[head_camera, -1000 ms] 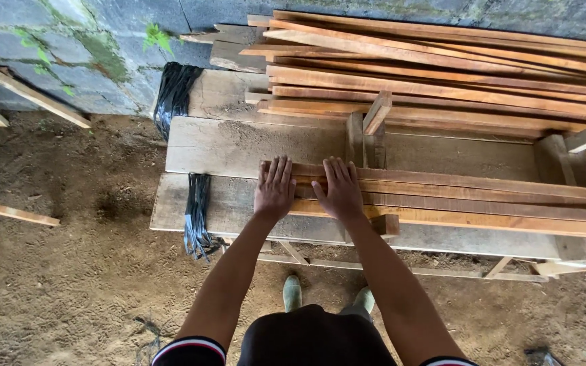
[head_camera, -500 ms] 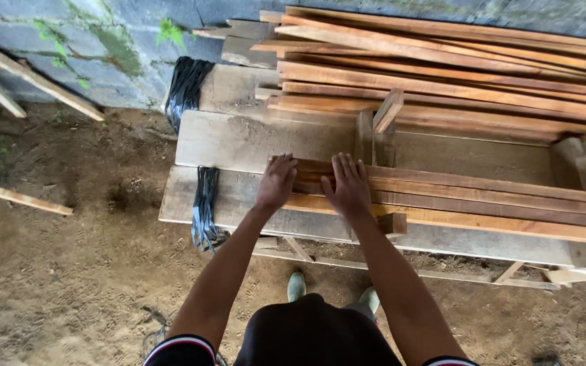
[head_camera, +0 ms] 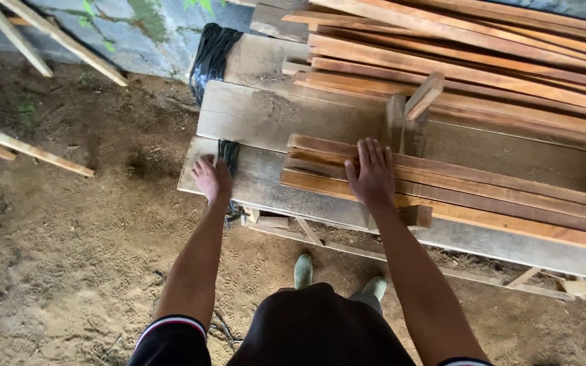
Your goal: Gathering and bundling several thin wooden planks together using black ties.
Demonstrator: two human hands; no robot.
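Wooden slats (head_camera: 442,193) lay stacked lengthwise on the plank surface (head_camera: 266,118), under my right hand (head_camera: 372,177), which was spread flat on them, fingers open, clasping nothing. My left hand (head_camera: 213,177) rested at the surface's near left corner, touching a black strap bundle (head_camera: 228,154), fingers loosely curled.

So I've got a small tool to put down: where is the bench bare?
Bare board lies between the left hand and the near slats under the right hand, and on the grey plank behind them, beside the black straps. To the right, the big slat pile is crowded.
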